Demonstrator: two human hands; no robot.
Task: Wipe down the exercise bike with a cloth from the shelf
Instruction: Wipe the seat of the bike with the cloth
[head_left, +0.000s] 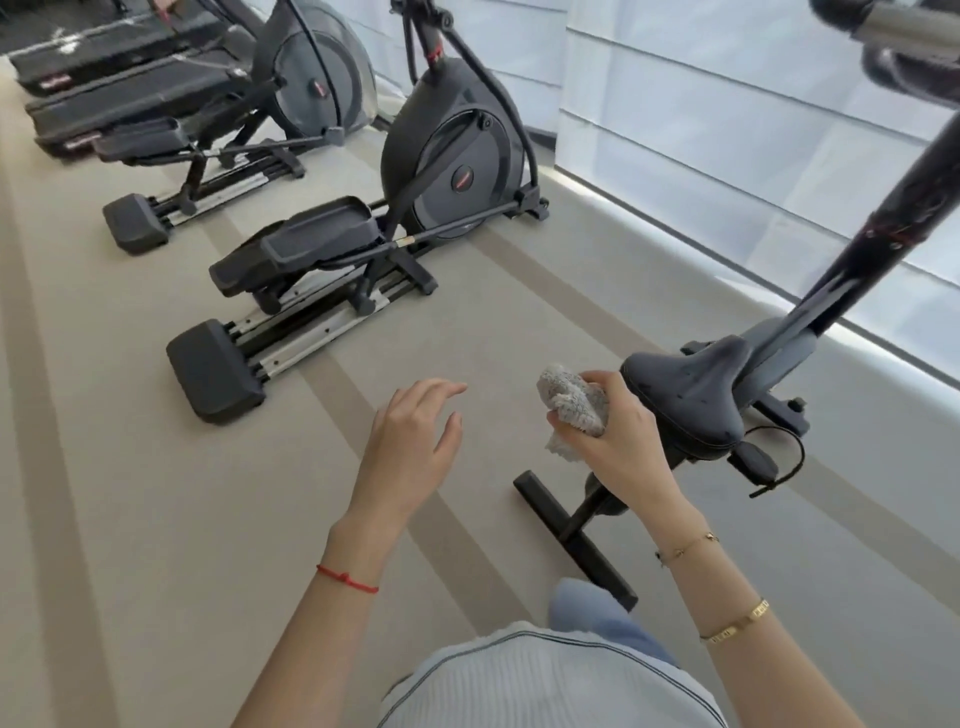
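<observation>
My right hand (618, 441) grips the bunched grey cloth (574, 402) just left of the bike saddle (685, 395), whose long axis runs away rightward, while my left hand (415, 441) hovers spread, farther off.

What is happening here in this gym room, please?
A person stands beside an exercise bike. Their right hand grips a bunched grey cloth right next to the black saddle. The left hand hovers open, holding nothing. Two elliptical trainers stand further along the floor.
</observation>
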